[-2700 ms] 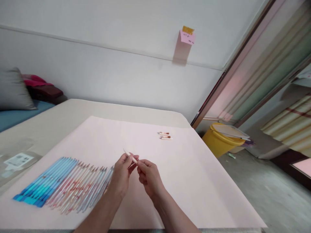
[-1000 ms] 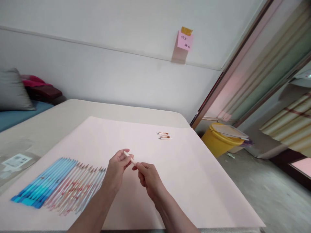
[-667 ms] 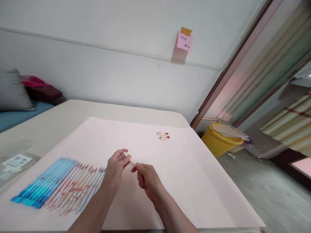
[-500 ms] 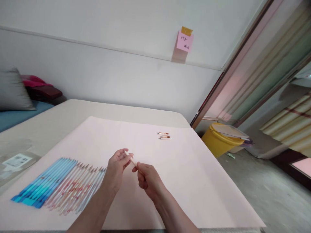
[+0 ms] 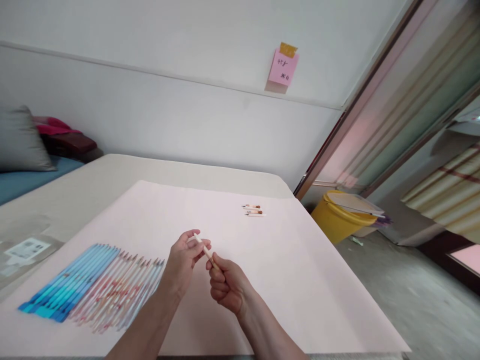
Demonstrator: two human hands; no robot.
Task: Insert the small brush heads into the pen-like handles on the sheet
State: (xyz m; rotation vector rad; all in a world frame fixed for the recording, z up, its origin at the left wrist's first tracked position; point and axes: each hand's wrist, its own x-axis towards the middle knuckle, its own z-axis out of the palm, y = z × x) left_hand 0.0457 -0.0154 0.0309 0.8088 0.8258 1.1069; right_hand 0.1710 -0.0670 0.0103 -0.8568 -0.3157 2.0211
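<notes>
A slim whitish pen (image 5: 204,250) is held slantwise above the pink table sheet, its white tip toward the upper left. My left hand (image 5: 184,257) pinches the pen near that tip between thumb and fingers. Lower down, my right hand (image 5: 228,282) is closed around the other end and hides part of it. To the left lie a row of blue pens (image 5: 75,280) and, beside it, a row of whitish pens with red patterns (image 5: 120,290). Farther off, small pen pieces with dark tips and brown ends (image 5: 255,213) rest on the sheet.
The pink sheet (image 5: 300,280) covers much of a pale table (image 5: 123,167). At the left edge lies a clear plastic bag (image 5: 41,250) with a label. A yellow bin (image 5: 330,215) stands on the floor at right. A pink note (image 5: 284,67) hangs on the wall.
My right hand has turned slightly, and my left hand has shifted a little to the right along with the pen. The rows of pens lie as before.
</notes>
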